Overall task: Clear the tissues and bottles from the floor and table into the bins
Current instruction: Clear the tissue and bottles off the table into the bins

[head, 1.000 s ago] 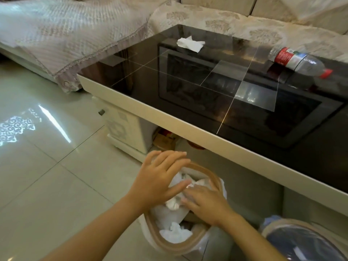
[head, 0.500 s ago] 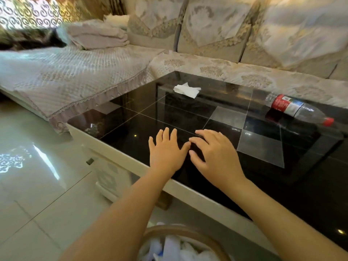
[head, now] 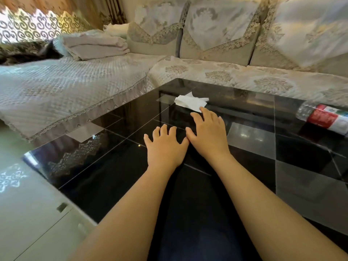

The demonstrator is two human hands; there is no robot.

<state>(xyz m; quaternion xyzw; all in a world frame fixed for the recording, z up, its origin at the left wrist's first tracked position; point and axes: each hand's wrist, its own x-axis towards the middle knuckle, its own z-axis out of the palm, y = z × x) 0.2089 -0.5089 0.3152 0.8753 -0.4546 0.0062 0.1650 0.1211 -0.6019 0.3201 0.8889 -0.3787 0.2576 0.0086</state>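
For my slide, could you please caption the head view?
Right hand reaches a crumpled tissue on the black glass table; a bottle lies nearby.

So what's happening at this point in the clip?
A person is clearing a glossy black table. Both bare hands are stretched out over it, open and empty. The right hand leads, its fingertips at the near edge of a crumpled white tissue, not yet gripping it. The left hand sits just beside it. A red-labelled plastic bottle lies on its side at the right edge.
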